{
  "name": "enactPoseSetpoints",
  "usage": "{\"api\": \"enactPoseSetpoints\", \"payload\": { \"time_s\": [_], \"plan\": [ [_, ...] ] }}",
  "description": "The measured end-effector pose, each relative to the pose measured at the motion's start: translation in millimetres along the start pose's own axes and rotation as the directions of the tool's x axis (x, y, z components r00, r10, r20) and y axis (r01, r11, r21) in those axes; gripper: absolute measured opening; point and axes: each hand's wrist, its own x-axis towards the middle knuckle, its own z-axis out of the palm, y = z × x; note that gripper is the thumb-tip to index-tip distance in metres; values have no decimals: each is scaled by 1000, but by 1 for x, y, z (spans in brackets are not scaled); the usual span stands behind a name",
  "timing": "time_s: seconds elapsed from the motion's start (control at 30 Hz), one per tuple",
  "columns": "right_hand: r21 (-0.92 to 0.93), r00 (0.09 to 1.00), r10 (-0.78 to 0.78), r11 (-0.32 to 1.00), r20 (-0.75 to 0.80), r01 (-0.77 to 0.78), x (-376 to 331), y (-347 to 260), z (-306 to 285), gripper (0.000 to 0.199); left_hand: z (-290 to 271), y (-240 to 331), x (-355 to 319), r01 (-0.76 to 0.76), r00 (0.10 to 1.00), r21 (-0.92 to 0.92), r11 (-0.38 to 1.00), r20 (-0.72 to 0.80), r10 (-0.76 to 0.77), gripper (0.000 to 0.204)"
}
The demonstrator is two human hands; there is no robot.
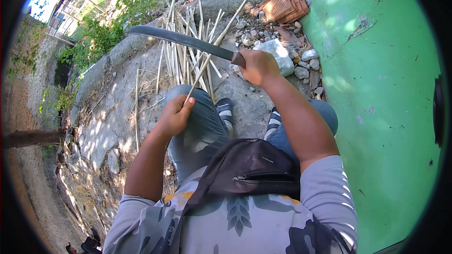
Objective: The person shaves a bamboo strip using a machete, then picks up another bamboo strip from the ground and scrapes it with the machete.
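Note:
My right hand (259,67) is closed round the brown handle of a machete (188,41). Its long dark blade reaches out to the left, across a long, thin, pale strip that looks like split bamboo (232,20). The lower end of that strip is gripped in my left hand (177,115), above my left knee. From there the strip slants up and away to the right. Whether the blade touches it I cannot tell. Beyond my knees, a loose heap of similar pale strips (181,63) lies on the ground.
Rubble and a white block (275,55) lie at the right, below stacked orange roof tiles (285,6). A green wall (376,113) runs along my right side. A low stone kerb (96,73) and green plants (141,2) are at the left. A black bag (254,160) hangs at my waist.

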Motion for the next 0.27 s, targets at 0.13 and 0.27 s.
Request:
{"api": "enactPoseSetpoints", "payload": {
  "time_s": [0.13, 0.27],
  "plan": [
    [-103, 989, -145, 984, 16, 146, -1, -9, 5, 22, 1, -8, -1, -21, 1000, -27, 999, -17, 20, 40],
    [-68, 999, -45, 997, -20, 44, 2, 10, -4, 22, 0, -2, -2, -16, 1000, -32, 999, 5, 16, 40]
  ]
}}
